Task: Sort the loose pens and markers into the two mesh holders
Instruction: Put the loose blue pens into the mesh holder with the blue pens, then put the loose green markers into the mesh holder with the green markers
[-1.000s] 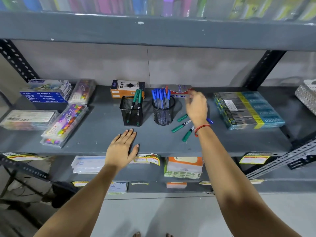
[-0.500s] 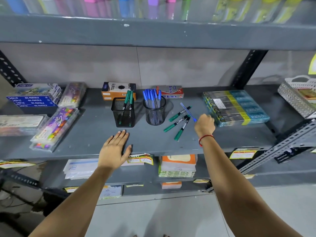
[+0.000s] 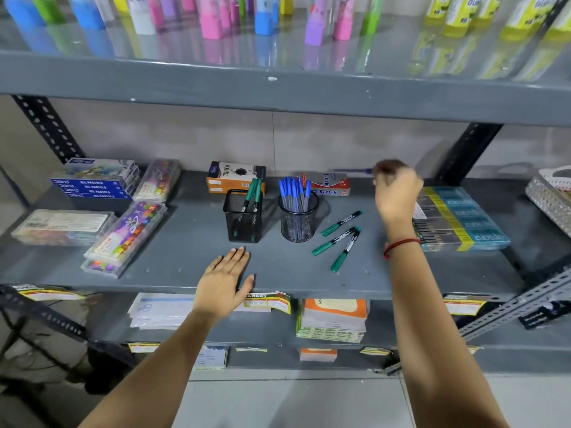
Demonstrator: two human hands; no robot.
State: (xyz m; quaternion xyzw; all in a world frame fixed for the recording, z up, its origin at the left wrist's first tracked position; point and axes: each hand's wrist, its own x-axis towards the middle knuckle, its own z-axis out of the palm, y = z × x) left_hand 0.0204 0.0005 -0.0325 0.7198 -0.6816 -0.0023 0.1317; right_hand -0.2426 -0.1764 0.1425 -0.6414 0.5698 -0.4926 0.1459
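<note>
Two black mesh holders stand mid-shelf. The square holder (image 3: 243, 218) has green markers in it; the round holder (image 3: 298, 218) is full of blue pens. Three green markers (image 3: 339, 238) lie loose on the shelf just right of the round holder. My right hand (image 3: 396, 193) is raised above and to the right of them, fingers closed on a blurred blue pen (image 3: 350, 171) that sticks out to the left at about the height of the round holder's top. My left hand (image 3: 225, 282) lies flat and spread on the shelf's front edge, below the square holder.
Boxes of crayons and pastels (image 3: 99, 180) fill the shelf's left part. An orange box (image 3: 234, 177) and a red-and-grey box (image 3: 327, 185) stand behind the holders. A teal pack (image 3: 460, 220) lies at the right, a white basket (image 3: 553, 193) at the far right. Coloured bottles line the upper shelf.
My right hand picked a blue pen off the shelf beside the green markers and lifted it up and back. My left hand stayed flat on the shelf edge.
</note>
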